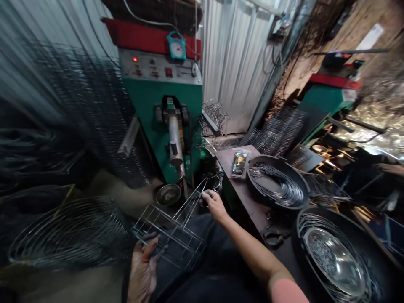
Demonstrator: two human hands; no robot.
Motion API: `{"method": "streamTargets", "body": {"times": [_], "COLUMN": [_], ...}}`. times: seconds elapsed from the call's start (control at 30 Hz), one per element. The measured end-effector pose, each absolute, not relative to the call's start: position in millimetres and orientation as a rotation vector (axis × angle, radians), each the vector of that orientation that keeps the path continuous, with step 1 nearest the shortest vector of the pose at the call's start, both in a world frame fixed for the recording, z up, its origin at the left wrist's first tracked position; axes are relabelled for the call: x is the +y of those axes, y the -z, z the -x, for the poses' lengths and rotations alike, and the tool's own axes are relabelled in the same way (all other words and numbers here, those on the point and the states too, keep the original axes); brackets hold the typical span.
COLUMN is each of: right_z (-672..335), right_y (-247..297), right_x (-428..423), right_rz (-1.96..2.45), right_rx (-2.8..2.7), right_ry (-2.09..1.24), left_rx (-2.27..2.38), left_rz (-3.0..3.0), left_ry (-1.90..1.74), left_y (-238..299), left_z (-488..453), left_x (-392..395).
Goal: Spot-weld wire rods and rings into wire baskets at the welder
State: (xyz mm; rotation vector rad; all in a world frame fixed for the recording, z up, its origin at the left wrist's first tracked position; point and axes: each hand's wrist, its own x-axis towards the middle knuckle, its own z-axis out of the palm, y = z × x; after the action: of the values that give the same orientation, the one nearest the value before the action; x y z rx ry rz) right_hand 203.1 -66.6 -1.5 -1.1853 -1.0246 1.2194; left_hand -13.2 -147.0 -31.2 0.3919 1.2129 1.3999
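A wire rack (167, 229) of thin metal rods, with a boxy grid and a long tapering end, is held tilted over my lap. My left hand (144, 263) grips its near left corner, thumb and fingers closed around the wires. At the far narrow end, my right hand (214, 203) pinches the rods between thumb and fingers. Beyond the rack stands a green spot-welding machine (143, 99), its round electrode arm (175, 139) pointing toward me. A small metal bowl (168, 195) sits below that arm.
On the right, a bench (235, 187) carries a phone (239, 164), a black tray (277, 181) of bent wire rings and a larger black tray (299, 235) with a steel bowl (334, 261) of small metal pieces. Wire hoops (72, 233) are piled at the left.
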Motion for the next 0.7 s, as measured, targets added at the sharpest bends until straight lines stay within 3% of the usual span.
{"method": "streamTargets", "body": {"times": [0.7], "right_z": [-186], "right_y": [12], "right_x": [-67], "right_rz": [1.186], "right_rx": [-0.934], "right_ry": [-1.315], "left_rx": [1.23], "left_rz": [-0.342], "left_ry": [-1.335], "left_y": [42], "left_z": [24], "left_x": [-149]}}
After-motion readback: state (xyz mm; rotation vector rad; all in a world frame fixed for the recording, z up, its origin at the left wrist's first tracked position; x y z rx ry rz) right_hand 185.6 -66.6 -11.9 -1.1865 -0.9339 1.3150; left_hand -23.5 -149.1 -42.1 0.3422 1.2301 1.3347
